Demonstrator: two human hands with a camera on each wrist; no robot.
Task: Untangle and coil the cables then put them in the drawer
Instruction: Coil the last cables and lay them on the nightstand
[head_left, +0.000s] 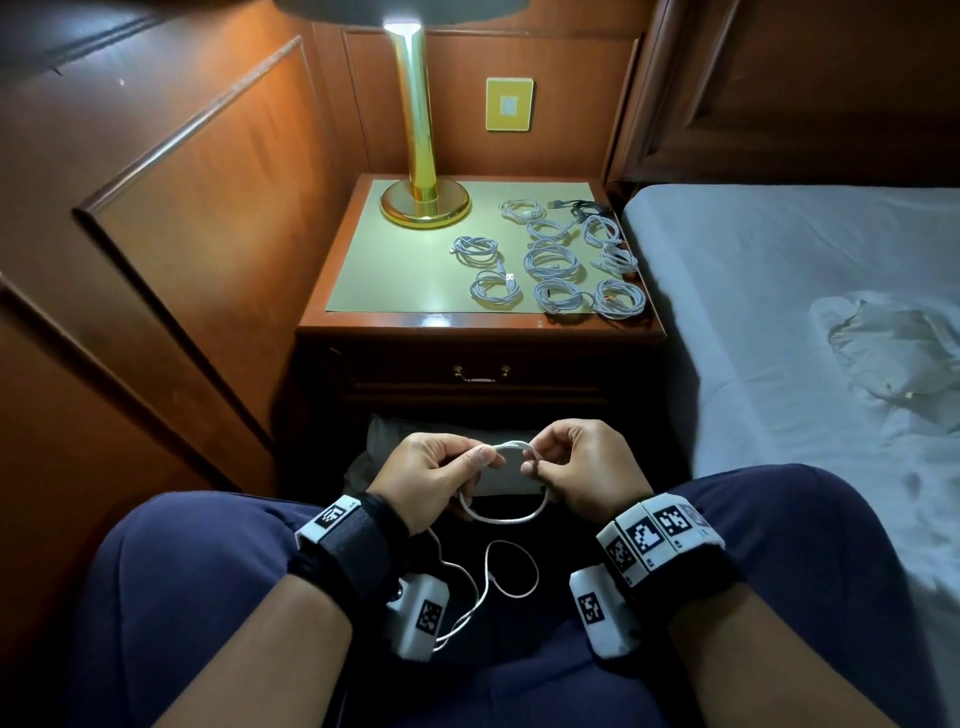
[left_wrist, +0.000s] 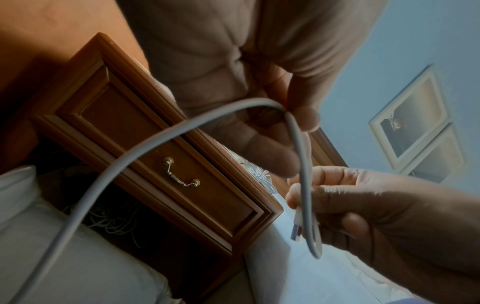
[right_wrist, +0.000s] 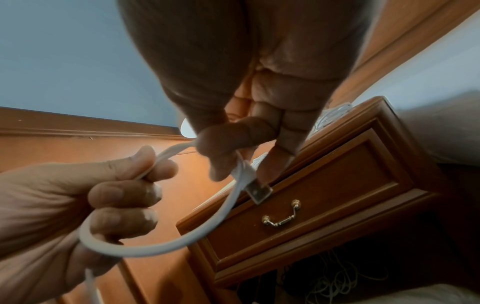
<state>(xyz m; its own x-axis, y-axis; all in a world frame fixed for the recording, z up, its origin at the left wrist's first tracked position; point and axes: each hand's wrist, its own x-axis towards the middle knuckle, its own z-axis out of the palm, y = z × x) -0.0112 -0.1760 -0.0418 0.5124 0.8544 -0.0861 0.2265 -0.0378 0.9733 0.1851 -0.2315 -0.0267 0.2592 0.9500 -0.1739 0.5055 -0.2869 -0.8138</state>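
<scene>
Nearest, over the lap, the left hand (head_left: 434, 470) and the right hand (head_left: 582, 462) hold a thin white charging cable (head_left: 501, 517) bent into its first loop. The left thumb and fingers (right_wrist: 124, 192) curl round the cable, and the right thumb and forefinger pinch it just behind its flat metal USB plug (right_wrist: 257, 191). The rest of the cable hangs loose between the knees, its tail trailing beside the left wrist.

From here the slack could kink or snag on the wrist gear as more turns are wound. If the right pinch slips, the springy loop would likely open out.

Beyond the hands stands the wooden nightstand; its small drawer with a brass handle (head_left: 480, 373) is closed. On the surface (head_left: 395, 270) above lie many coiled white cables (head_left: 550, 262) beside a brass lamp base (head_left: 425, 205).

Only the wrist views show what seems to be a tangle of pale cables (right_wrist: 335, 279) in the dark space under the drawer, though it is dim. Only the head view shows the finished coils laid out.
</scene>
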